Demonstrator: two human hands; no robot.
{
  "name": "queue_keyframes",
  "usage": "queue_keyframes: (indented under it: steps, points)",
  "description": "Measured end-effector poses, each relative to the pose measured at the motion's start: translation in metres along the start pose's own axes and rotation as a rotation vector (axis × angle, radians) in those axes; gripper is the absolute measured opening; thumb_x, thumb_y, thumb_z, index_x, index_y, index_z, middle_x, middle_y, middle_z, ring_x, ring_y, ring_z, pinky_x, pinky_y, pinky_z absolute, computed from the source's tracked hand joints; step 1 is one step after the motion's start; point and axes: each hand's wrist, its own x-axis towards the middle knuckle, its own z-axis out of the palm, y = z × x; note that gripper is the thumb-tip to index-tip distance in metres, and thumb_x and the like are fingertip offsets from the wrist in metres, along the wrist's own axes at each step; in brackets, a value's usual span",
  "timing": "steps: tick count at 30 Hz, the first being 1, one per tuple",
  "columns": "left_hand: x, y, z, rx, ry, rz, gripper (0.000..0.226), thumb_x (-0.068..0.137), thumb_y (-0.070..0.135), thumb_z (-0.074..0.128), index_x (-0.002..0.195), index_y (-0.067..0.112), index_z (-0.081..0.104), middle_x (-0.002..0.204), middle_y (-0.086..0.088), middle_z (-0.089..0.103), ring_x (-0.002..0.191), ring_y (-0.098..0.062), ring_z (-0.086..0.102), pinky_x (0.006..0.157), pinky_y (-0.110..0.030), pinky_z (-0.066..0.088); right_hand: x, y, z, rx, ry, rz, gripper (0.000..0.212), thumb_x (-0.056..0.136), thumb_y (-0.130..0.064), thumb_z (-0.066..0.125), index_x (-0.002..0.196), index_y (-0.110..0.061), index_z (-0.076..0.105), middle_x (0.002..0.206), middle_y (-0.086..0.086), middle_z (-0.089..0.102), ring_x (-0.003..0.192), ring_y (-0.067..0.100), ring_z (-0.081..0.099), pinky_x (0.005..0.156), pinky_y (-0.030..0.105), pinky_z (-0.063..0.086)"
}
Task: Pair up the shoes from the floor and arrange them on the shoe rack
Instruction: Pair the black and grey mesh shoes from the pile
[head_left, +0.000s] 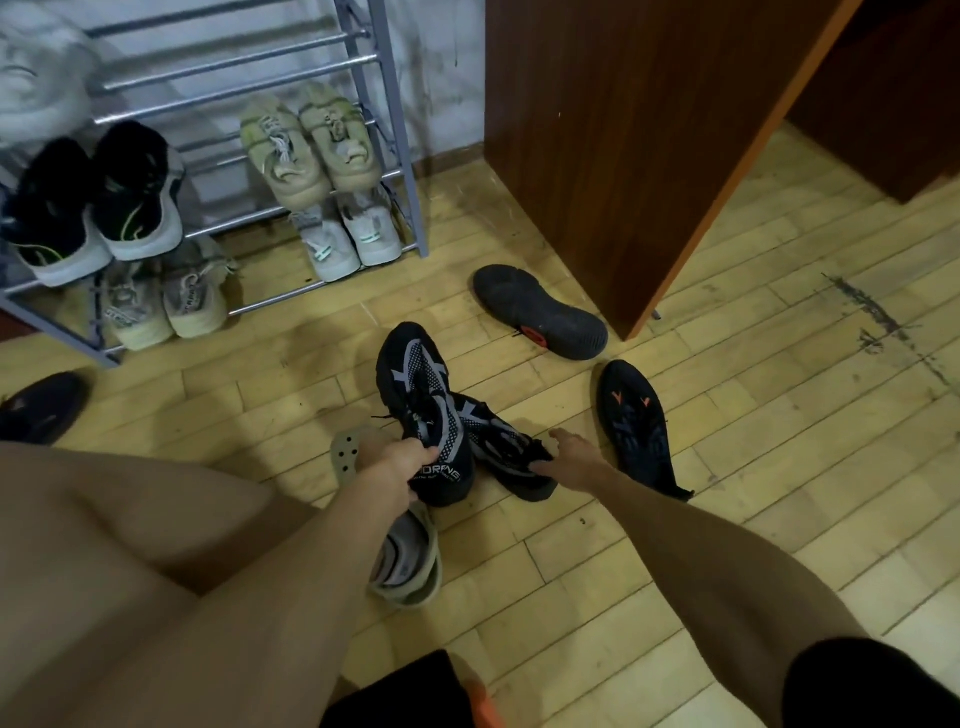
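My left hand (395, 467) grips the heel collar of a black sneaker with grey straps (415, 384), its toe pointing away from me. Its matching black sneaker (498, 441) lies on the floor just right of it, and my right hand (566, 457) touches that shoe's heel opening, thumb at the collar and index finger stretched out. The grey metal shoe rack (395, 130) stands at the upper left and carries a black-and-white pair (98, 197), a beige pair (311, 140), a pale grey pair (348, 234) and a tan pair (166, 301).
A black shoe lies sole-up (540, 312) by the brown wooden cabinet (623, 145). Another dark shoe with orange marks (639, 426) lies right of my right hand. A grey perforated slipper (410, 561) sits under my left forearm. A dark shoe (41, 410) is at the left edge.
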Motion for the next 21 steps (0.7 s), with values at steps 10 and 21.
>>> queue_keyframes:
  steps: [10,21]
  points:
    - [0.019,0.005,-0.006,0.083,0.066,0.044,0.042,0.08,0.014,0.073,0.118,0.001,0.062,0.118,-0.015,0.065,0.107,-0.032,0.061,0.095,-0.043,0.052,0.03,-0.026,0.001,-0.153,-0.208,0.104,0.077,0.077,-0.022,0.077,0.136,-0.007,0.031,0.132,0.019,0.043,0.109,0.035,0.057,0.084,0.044,0.058]
    - [-0.004,0.031,-0.021,0.064,0.096,0.221,0.04,0.072,0.015,0.079,0.109,0.004,0.067,0.111,-0.014,0.07,0.1,-0.03,0.065,0.09,-0.044,0.055,-0.001,-0.046,-0.06,-0.026,-0.387,0.18,0.051,0.074,-0.004,0.08,0.121,0.004,0.062,0.126,0.02,0.061,0.1,0.038,0.066,0.063,0.036,0.062]
